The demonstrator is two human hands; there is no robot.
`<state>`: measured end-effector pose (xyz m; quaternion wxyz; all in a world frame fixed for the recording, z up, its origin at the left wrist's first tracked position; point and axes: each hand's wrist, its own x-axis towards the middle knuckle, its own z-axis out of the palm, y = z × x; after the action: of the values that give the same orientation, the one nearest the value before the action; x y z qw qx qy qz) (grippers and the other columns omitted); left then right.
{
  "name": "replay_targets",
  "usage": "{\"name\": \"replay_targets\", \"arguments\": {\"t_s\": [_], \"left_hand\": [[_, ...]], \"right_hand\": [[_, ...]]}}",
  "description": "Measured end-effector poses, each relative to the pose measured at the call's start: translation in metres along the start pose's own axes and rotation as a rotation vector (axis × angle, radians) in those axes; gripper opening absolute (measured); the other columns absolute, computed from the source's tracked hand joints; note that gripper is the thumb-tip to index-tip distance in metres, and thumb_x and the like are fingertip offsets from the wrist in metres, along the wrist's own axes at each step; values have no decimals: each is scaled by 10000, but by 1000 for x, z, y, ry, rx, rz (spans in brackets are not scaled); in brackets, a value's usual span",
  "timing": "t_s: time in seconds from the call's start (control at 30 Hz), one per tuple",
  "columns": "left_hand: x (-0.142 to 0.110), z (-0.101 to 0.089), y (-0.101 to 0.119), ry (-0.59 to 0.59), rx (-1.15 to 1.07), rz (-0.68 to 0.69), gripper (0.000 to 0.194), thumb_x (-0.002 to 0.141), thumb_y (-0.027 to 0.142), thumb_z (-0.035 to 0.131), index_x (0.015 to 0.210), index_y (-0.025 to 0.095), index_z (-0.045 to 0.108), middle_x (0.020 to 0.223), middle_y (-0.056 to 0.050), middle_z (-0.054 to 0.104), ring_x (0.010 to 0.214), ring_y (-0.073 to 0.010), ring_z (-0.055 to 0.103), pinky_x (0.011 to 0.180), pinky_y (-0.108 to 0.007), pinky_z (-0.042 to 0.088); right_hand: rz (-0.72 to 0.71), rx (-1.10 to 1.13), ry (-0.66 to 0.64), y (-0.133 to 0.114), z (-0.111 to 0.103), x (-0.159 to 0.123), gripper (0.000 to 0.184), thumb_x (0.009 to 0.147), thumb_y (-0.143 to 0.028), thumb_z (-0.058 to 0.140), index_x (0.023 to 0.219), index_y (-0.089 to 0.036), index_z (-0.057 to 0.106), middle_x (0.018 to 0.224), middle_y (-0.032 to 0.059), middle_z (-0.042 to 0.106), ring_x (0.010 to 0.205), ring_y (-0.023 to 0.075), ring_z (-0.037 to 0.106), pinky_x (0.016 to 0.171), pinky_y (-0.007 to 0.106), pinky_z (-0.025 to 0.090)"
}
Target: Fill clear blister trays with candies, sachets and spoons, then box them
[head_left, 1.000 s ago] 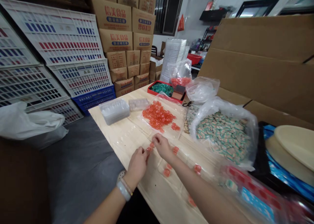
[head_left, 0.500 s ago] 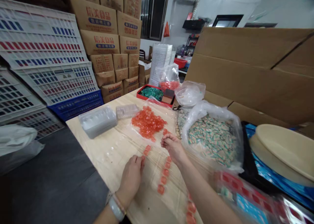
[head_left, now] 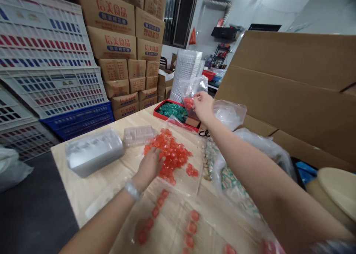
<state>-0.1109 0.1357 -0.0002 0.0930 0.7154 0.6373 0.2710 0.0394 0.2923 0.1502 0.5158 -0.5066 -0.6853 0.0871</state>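
A heap of glossy orange-red translucent pieces [head_left: 174, 154] lies on a clear plastic sheet. My left hand [head_left: 150, 164] rests at the heap's left edge, fingers loosely stretched and touching the pieces. Beyond the heap, my right hand [head_left: 204, 105] is in front of a clear plastic bag [head_left: 198, 84] holding more orange-red pieces. Its fingers are curled together; whether they grip the bag is not clear. Nearer me, flat orange-red pieces [head_left: 191, 227] lie in spaced rows on the table. A small cluster [head_left: 191, 170] sits right of the heap.
Clear plastic trays [head_left: 94, 152] stand on the left of the wooden table [head_left: 63, 161]. A red tray [head_left: 158, 115] holds green pieces. Right are a large bag of green-and-beige packets [head_left: 236, 191], a cream basin [head_left: 336, 194] and a tall cardboard panel [head_left: 289, 76]. Cartons [head_left: 111, 50] and crates [head_left: 50, 87] stand left.
My right hand has reached forward from beside the heap to the bag. My left hand has moved from a row of pieces to the heap. The camera view has shifted too.
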Motion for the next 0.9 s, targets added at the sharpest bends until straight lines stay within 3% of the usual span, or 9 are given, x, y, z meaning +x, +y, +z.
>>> {"name": "replay_targets", "arguments": {"t_s": [0.07,0.17,0.3,0.4,0.5,0.63,0.77,0.9], "left_hand": [[40,12,4,-15,88,-65,249,780,257,478,981,123,537,991,-129,535,935,-226,502,807,-341,387],[65,40,18,-33,123,-77,326,760,298,500,1029,118,539,1100,-177,491,1002,-300,457,811,-432,365],[55,63,33,-75,113,-4,260,790,255,434,1004,191,569,1152,-130,470,978,-293,463,800,-453,362],[44,62,30,-71,19,93,312,795,195,411,1087,224,515,1144,-100,471,1003,-260,442,832,-429,355],[38,55,22,-32,-103,142,352,776,159,442,1118,230,484,1177,-87,444,1056,-224,411,894,-397,331],[33,51,8,-2,-243,130,281,761,141,462,1020,202,549,1119,-80,495,1042,-203,438,914,-374,336],[41,52,0,87,-510,-19,271,767,162,455,1017,163,557,1021,-88,570,941,-183,519,859,-340,392],[59,54,5,200,-810,-212,293,766,182,460,1036,111,548,1000,-116,600,892,-176,560,828,-321,415]], "right_hand": [[-44,-291,-24,9,16,28,303,733,-121,387,1008,-114,515,776,76,587,770,181,552,733,367,420],[-74,-491,-291,33,46,32,345,708,-91,432,1041,-111,522,931,119,581,881,194,527,790,336,392],[-96,-470,-577,71,102,-7,196,751,-181,457,811,-152,641,804,83,622,800,174,555,741,265,406],[-109,-419,-701,92,142,-40,224,737,-213,505,922,-195,629,948,74,602,879,177,530,771,258,390],[-97,-364,-746,105,162,-60,260,696,-210,554,949,-225,610,1028,68,560,970,203,475,818,296,360],[-3,-281,-723,124,148,-68,185,681,-122,512,821,-190,612,914,67,578,895,195,490,784,310,361],[127,-114,-689,134,106,-73,96,655,-127,502,720,-152,569,694,17,574,672,134,514,644,249,395],[215,100,-632,120,66,-99,188,696,-261,465,822,-140,535,658,0,561,570,106,504,545,223,397]]}}
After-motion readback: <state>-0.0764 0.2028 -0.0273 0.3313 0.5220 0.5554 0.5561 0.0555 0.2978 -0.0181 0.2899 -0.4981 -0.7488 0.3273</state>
